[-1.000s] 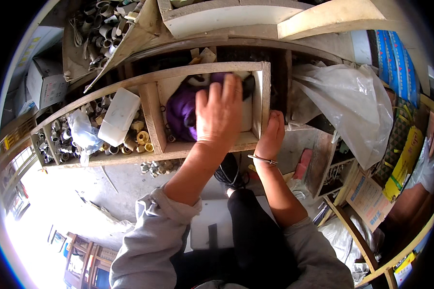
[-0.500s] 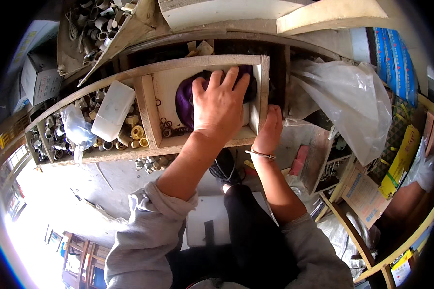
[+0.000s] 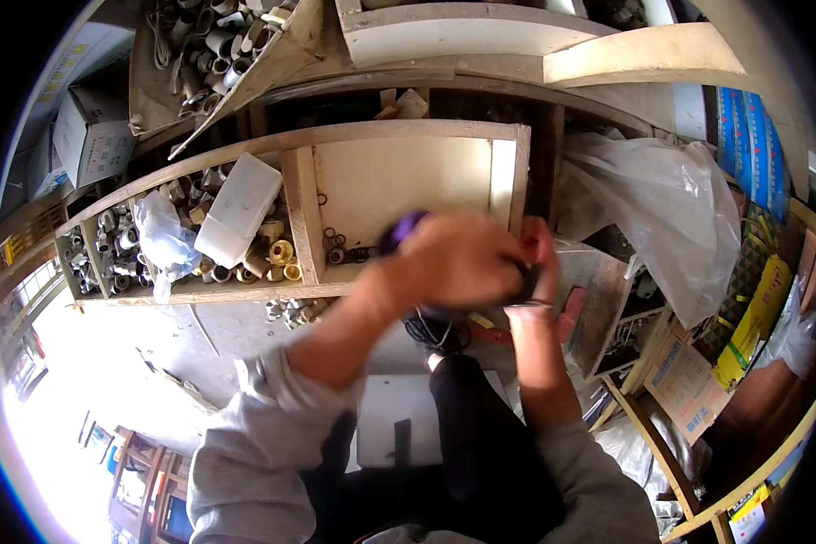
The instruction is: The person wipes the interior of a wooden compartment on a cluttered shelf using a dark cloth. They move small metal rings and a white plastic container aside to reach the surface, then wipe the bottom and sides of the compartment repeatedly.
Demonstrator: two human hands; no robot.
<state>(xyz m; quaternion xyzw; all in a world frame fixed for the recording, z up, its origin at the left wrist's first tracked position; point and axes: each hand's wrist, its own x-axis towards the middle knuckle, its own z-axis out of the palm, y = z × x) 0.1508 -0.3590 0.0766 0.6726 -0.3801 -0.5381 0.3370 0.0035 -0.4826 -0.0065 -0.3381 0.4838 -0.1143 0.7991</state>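
My left hand [image 3: 453, 258] is blurred by motion and wraps over a purple and dark bundle of cloth [image 3: 403, 230]. The cloth shows at the hand's left side and as a dark patch below its right side. This hand is above the near edge of the wooden compartment tray [image 3: 426, 129]. Close against it, my right hand [image 3: 540, 263] is at the tray's right end, a bracelet on its wrist; its fingers are partly hidden and smeared. The tray's right compartment has a pale bottom, with several small dark rings [image 3: 335, 247] in its near left corner.
Left in the tray lie metal fittings [image 3: 281, 252], a translucent plastic box [image 3: 238, 210] and a crumpled clear bag [image 3: 165, 238]. A carton of pipe fittings [image 3: 222, 45] stands behind. On the right hang plastic sheeting [image 3: 662, 218] and blue strips [image 3: 748, 136]. A white lidded thing [image 3: 381, 426] is between my legs.
My left hand has lifted the purple cloth from the right compartment toward me and to the right. My right hand has shifted slightly nearer to it. The view has moved a little.
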